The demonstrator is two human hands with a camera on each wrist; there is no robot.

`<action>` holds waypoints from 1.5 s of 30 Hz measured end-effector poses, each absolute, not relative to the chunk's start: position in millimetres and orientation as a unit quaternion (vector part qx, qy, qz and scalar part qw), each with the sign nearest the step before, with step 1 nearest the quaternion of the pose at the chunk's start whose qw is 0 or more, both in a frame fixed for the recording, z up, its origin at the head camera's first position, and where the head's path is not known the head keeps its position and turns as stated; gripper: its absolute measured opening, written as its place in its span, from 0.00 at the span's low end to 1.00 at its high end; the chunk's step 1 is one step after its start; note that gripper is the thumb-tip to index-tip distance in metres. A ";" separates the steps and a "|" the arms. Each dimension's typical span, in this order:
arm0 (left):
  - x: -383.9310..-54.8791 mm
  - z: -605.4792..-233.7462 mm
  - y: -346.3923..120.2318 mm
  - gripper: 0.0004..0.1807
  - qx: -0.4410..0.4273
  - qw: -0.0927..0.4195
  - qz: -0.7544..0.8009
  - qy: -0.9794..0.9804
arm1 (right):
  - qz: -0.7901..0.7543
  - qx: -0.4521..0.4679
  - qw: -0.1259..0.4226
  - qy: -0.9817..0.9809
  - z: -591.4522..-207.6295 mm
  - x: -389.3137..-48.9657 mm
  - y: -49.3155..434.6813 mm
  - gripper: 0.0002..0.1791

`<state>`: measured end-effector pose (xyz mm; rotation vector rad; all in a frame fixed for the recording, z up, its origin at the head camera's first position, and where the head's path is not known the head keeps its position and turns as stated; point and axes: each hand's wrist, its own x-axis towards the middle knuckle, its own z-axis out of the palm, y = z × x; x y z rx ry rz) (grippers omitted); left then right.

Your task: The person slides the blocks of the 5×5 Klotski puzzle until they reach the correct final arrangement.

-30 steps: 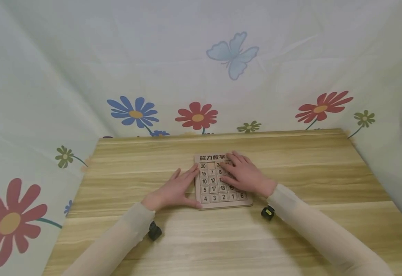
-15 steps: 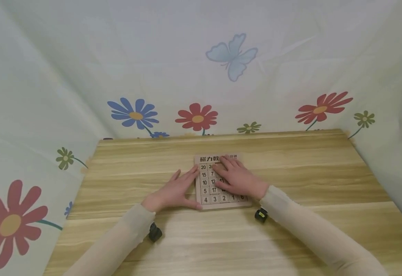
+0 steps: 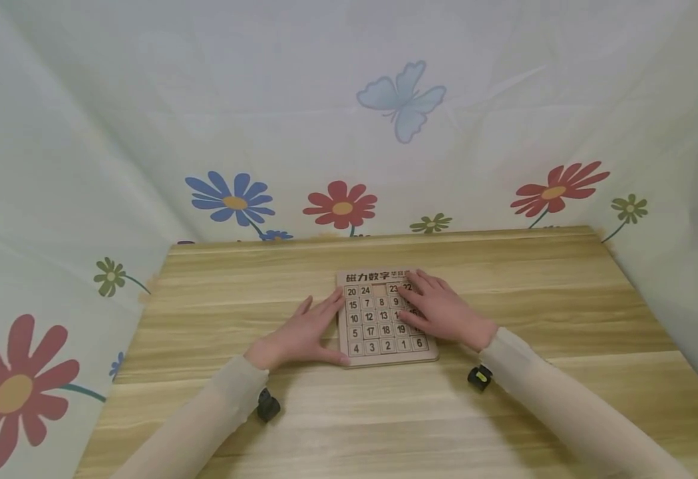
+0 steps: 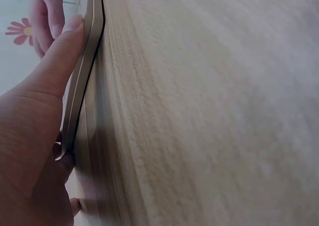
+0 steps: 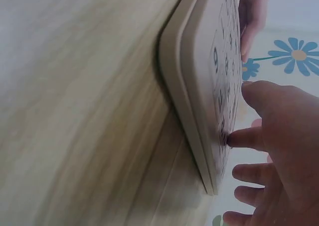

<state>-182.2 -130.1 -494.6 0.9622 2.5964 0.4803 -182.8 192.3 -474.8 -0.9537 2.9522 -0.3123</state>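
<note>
Pale wood under my fingers: the number board lies flat near the middle of the table, between my two hands. My left hand spreads wide along its left side, thumb on the near corner, fingertips up by the far end, touching but not wrapped round it. Over on the right, my right hand is loose and splayed above the tiles, one fingertip down on them; which tile, I can't tell. Top row, and there's a gap between tile 24 and tile 23! Bottom row reads 4, 3, 2, 1, 6.
</note>
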 end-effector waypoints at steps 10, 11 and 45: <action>-181.9 -493.9 -130.7 0.72 0.342 0.167 0.165 0.910 | -0.119 -0.324 0.007 0.939 -481.8 -184.5 184.3 0.34; -181.8 -493.7 -130.7 0.72 0.341 0.168 0.166 0.910 | -0.118 -0.327 0.005 0.937 -483.0 -184.8 182.7 0.34; -179.6 -490.3 -131.0 0.70 0.344 0.166 0.170 0.908 | -0.140 -0.286 0.033 0.947 -491.2 -181.4 207.6 0.38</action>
